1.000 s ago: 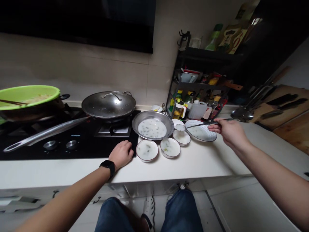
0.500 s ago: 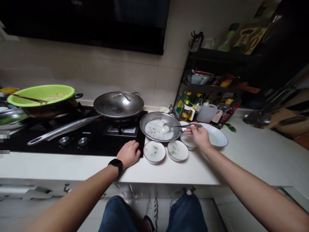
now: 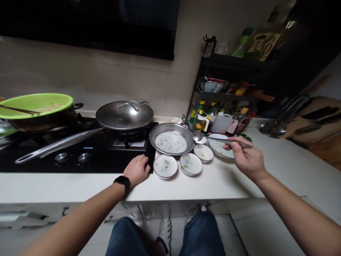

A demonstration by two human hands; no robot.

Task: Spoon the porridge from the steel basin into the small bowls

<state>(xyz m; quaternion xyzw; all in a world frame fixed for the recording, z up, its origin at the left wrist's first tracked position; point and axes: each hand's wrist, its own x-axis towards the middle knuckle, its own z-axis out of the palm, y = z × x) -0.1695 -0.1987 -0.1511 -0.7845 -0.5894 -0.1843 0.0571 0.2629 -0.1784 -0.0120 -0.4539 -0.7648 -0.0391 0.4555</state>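
My right hand [image 3: 246,158] is closed on the handle of a metal ladle [image 3: 197,136], whose bowl hangs above a small white bowl [image 3: 203,153] beside the big metal basin [image 3: 172,139] of white soup. Two more small bowls [image 3: 165,166] [image 3: 191,164] with a little soup stand in front of the basin. A patterned plate [image 3: 218,146] lies under the ladle's handle. My left hand [image 3: 137,169], with a black watch at the wrist, rests curled on the counter edge by the black stove [image 3: 71,151], holding nothing.
A lidded wok [image 3: 124,115] with a long handle sits on the stove. A green basin [image 3: 34,105] with chopsticks rests on a pan at left. A black rack [image 3: 222,106] of bottles stands at the back. Utensils and a cutting board lie at far right.
The ladle went from over the small bowl into the metal basin, then back out to the right; its bowl now hangs over the rear small bowl. My left hand stayed put.
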